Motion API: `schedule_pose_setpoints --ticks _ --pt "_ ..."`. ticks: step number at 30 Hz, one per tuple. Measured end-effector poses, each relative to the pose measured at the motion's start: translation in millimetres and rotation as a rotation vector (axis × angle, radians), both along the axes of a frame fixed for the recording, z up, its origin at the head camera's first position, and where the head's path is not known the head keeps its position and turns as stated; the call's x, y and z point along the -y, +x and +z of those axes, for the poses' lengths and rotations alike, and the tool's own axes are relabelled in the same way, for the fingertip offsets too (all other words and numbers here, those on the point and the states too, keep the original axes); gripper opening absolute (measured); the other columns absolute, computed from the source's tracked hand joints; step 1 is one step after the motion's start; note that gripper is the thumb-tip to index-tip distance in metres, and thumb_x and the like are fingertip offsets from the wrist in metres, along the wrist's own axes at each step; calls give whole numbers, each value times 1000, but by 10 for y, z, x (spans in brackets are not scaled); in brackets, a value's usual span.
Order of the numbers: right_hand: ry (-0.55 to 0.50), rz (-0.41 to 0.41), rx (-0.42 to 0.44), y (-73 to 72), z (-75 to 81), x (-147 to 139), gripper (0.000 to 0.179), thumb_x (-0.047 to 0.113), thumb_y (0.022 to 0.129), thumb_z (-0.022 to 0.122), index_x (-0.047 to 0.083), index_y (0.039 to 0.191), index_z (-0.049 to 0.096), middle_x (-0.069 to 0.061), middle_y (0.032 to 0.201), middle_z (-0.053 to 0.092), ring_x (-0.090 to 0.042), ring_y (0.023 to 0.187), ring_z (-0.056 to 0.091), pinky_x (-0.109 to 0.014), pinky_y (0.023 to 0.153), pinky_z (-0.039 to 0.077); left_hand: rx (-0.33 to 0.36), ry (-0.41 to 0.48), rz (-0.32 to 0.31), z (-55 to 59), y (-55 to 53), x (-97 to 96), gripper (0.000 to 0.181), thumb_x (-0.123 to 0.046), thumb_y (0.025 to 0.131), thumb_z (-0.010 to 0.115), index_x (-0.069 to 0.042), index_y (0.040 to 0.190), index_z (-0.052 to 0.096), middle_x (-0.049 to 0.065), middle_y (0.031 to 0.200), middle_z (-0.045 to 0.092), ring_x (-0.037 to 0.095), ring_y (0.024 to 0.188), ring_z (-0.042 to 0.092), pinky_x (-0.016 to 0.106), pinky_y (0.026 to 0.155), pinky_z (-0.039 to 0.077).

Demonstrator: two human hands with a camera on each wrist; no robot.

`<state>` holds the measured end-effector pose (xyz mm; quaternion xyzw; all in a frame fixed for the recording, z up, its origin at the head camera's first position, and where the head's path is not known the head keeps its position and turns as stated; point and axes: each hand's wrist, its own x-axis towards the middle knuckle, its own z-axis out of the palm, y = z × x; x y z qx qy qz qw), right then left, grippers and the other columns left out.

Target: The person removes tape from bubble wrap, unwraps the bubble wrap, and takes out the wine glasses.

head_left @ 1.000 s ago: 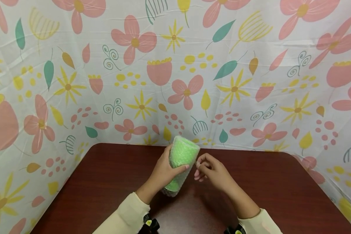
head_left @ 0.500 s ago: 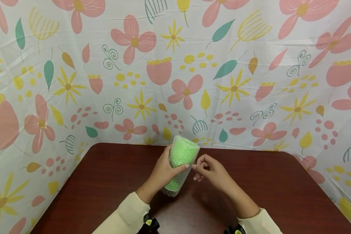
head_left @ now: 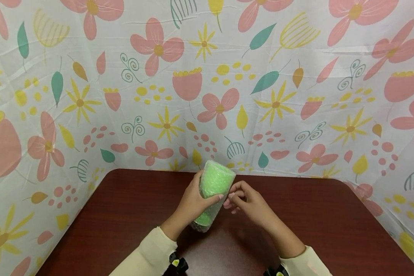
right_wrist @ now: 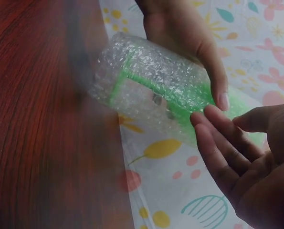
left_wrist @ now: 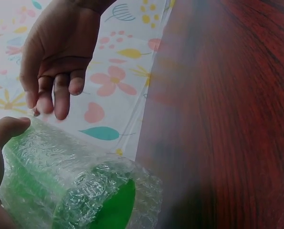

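A green cylinder-like thing wrapped in clear bubble wrap leans at a slant above the table. My left hand grips it round the side, the thumb lying across the front. At the wrap's right side, my right hand has its thumb and index finger together, pinching at the bubble wrap's edge. Its other fingers are loosely bent, as the right wrist view shows. In the left wrist view, the green end shows through the open, crinkled end of the wrap, and the right index fingertip meets the wrap beside my left thumb.
A dark reddish wooden table with rounded far corners lies beneath both hands. White cloth printed with flowers hangs behind and along both sides of it. Black wrist straps sit at the pale sleeves.
My right hand's fingertips have moved slightly left to the wrap's edge; the thumb reached out against the wrap half a second ago and is now drawn back to the index finger. My left hand stays put.
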<state>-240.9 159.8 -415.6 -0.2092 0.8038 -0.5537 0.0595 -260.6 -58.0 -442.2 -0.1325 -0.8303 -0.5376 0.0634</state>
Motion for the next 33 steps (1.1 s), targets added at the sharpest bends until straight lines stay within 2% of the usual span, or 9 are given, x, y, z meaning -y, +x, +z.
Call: schedule_pose_setpoints --ticks 5,12,20,28,33 --pt "-3 -4 -8 1 -10 4 24 21 107 51 -2 116 48 -23 105 74 -32 93 75 -38 72 61 -23 5 19 9 -9 7 99 -48 79 84 -23 157 29 5 143 51 25 116 56 48 93 51" --pt "22 -31 15 9 -1 5 25 25 106 55 0 111 52 -17 77 69 -23 65 69 -41 64 60 -14 -1 19 21 -9 7 100 -48 78 85 -23 157 29 4 143 50 24 115 56 47 93 51" --pt "11 -6 8 13 9 8 23 20 107 52 -3 109 53 -18 83 70 -28 75 73 -38 67 60 -13 -3 20 5 -2 6 100 -49 78 85 -24 157 29 4 142 51 24 114 56 47 93 51" --pt "27 -7 -10 8 1 14 31 29 103 60 -1 104 54 -17 76 67 -28 71 71 -38 66 60 -4 -1 10 2 4 5 100 -49 78 84 -26 158 28 3 143 50 24 112 57 46 89 52" --pt "34 -8 -27 5 -2 9 27 25 104 58 -1 102 53 -17 74 67 -27 70 71 -38 65 60 0 2 0 8 16 -2 101 -51 78 84 -27 158 28 2 142 50 24 111 57 45 88 52"
